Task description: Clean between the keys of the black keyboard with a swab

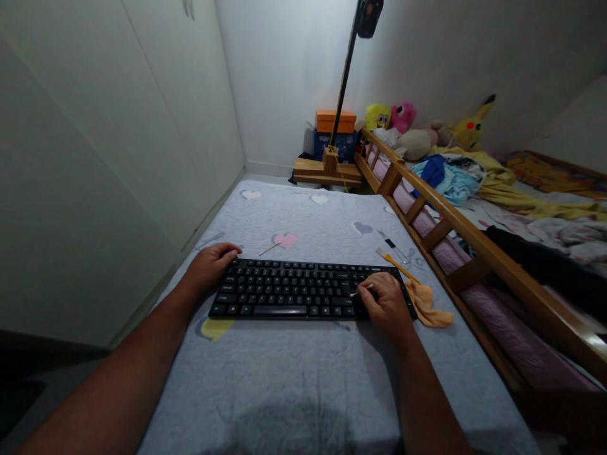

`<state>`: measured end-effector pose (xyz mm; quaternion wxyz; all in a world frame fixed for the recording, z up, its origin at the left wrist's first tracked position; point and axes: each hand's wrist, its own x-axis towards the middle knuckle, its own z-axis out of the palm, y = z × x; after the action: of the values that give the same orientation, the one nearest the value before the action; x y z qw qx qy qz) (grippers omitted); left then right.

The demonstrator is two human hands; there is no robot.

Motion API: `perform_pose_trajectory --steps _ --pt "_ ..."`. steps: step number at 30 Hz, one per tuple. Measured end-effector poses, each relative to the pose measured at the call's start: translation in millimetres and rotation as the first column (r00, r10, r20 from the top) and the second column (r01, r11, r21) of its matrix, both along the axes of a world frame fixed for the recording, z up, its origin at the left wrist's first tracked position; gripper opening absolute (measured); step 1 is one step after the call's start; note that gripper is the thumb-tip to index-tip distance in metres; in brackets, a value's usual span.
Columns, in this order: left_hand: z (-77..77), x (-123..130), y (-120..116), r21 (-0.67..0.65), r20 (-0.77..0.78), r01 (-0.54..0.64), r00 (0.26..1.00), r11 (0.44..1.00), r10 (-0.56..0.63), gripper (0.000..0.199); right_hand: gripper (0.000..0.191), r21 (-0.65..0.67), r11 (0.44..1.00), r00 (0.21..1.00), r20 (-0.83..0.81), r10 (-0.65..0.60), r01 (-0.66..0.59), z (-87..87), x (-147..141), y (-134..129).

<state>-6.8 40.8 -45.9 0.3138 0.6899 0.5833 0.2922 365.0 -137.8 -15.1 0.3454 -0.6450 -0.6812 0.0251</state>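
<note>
Right hand pinches a cotton swab over a black keyboard

The keyboard (284, 291) lies flat on a worktop (294, 373) covered in pale blue, heart-patterned fabric. Over the keyboard's right part, the right hand (374, 296) has thumb and fingertips clamped on a thin cotton swab (354, 294), one tip down near the keys. At the keyboard's far left corner, the left hand (219, 260) lies with its fingers bent and close together; I cannot tell from here whether it grips the edge.

Behind the keyboard, left of its middle, a second swab (270, 248) lies on a pink heart. Beyond the keyboard's right end are a brush with an orange handle (401, 266) and, farther back, a slim metal tool with a black band (391, 243). A crumpled orange cloth (429, 308) sits right beside the keyboard's right end.

Farther right of the keyboard runs a wooden rail (439, 220), with clothes and plush toys past it. Well beyond the keyboard, a dark pole (345, 79) rises from a wooden base (310, 167) near an orange box (327, 121).
</note>
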Motion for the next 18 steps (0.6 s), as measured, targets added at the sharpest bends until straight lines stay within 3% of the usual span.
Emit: perform_pose_trajectory --steps 11,18 --pt "3.8 1 -1 0.009 -0.012 -0.008 1.0 1.0 0.008 0.04 0.016 -0.043 0.997 0.998 0.011 0.07 -0.069 -3.4 -13 3" --pt "2.1 0 -1 -0.007 -0.01 0.002 1.0 1.0 -0.002 0.04 0.016 -0.039 0.999 1.0 -0.002 0.025 -0.025 -0.9 -3 1"
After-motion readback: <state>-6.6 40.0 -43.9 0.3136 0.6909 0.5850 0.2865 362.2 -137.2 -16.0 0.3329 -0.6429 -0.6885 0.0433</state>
